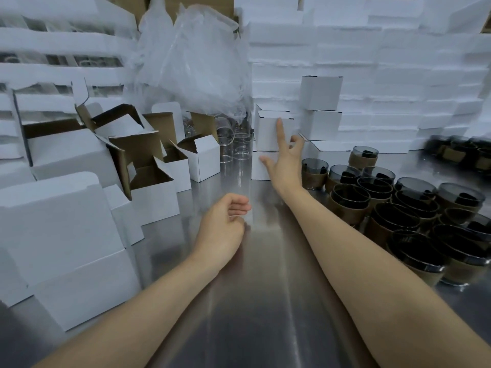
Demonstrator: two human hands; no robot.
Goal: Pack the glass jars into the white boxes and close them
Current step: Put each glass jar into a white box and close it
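Right hand (284,158) is spread wide with the fingers straight. The forefinger lies flat up the face of a closed box (265,134) just above frame centre. It touches the box rather than gripping it, and nothing is held. That box sits on a lower box (256,171), also shut, and the thumb reaches down toward that one. Left hand (221,227) is at centre frame, loosely curled and empty, low over the table; whether it touches I can't tell.

The jars (398,208) are massed at the right of the frame. They're dark glass in brown sleeves, mouths up and packed rim to rim, and several have something dark inside. My read is that they're heavy for their size, rigid, smooth and breakable. The sleeve looks like the grippy place to take hold, with fingers round the waist rather than on the bare rim. Lifting straight up should keep the neighbours from clinking.

Open boxes (156,181) wait at left with flaps up and brown insides. They're thin, light card that would likely skid or dent under a push, so one probably needs steadying as a jar goes in.

The table (265,301) is brushed steel, shiny and slick-looking. Clear glasses (228,144) stand behind centre, under a crumpled plastic bag (191,62). White stacks (398,75) wall off the back, from upper left to upper right.
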